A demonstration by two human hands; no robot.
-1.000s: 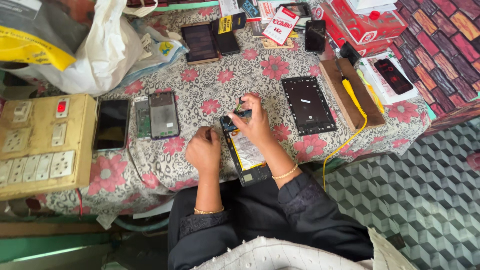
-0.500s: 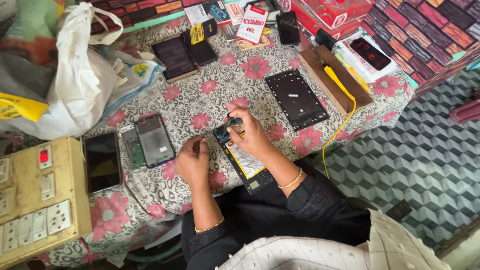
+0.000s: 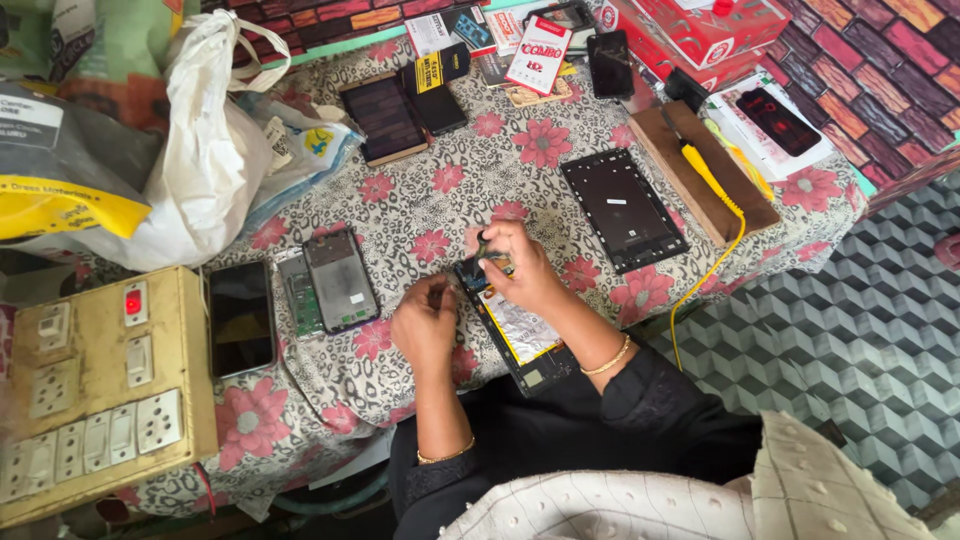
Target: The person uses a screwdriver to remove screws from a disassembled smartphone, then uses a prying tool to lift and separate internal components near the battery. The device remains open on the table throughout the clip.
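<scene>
An opened phone (image 3: pixel 520 335) with a silvery, yellow-edged battery lies near the table's front edge. My right hand (image 3: pixel 520 268) rests on its upper end and pinches a small dark part against it. My left hand (image 3: pixel 425 322) sits just left of the phone with its fingers curled; whether it holds anything cannot be told. Both wrists wear thin gold bangles, and black sleeves cover my arms.
A black back frame (image 3: pixel 622 208) lies right of my hands, beside a wooden block (image 3: pixel 700 170) carrying a yellow-handled tool with a yellow cord. Left are a circuit board, an opened phone (image 3: pixel 340 278), a dark phone (image 3: pixel 240 318) and a switchboard (image 3: pixel 95 385). Bags and boxes line the back.
The camera view has shifted and moved closer. My hands stay on the opened phone, the right hand still working at its upper end.
</scene>
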